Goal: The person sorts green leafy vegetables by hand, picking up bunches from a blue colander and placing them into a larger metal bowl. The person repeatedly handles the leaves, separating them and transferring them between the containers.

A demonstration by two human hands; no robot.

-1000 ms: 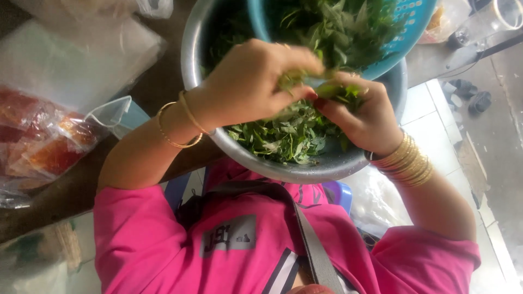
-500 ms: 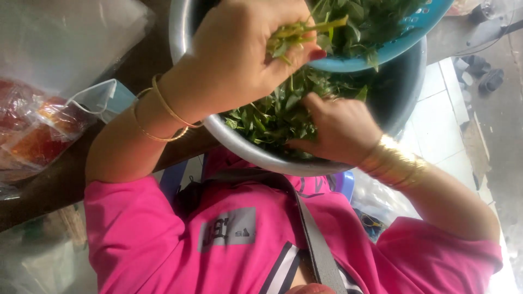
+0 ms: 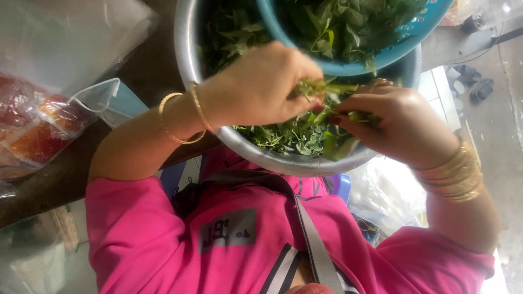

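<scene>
L hand (image 3: 261,87) dropped, met R hand (image 3: 397,128); both grips pinch herb sprig (image 3: 327,88), lying left-right.

A clear plastic bag (image 3: 38,128) with red and orange stuff inside is seen at nine o'clock, lying on the dark table. Just above it, at ten o'clock, a big see-through plastic sheet or bag (image 3: 71,38) is spread out; it looks whitish and crinkled. Another clear plastic bag (image 3: 389,198) is seen at four o'clock, low beside the pink sleeve. A grey patch with dark marks (image 3: 229,231) is sewn on the pink shirt at six o'clock.
</scene>
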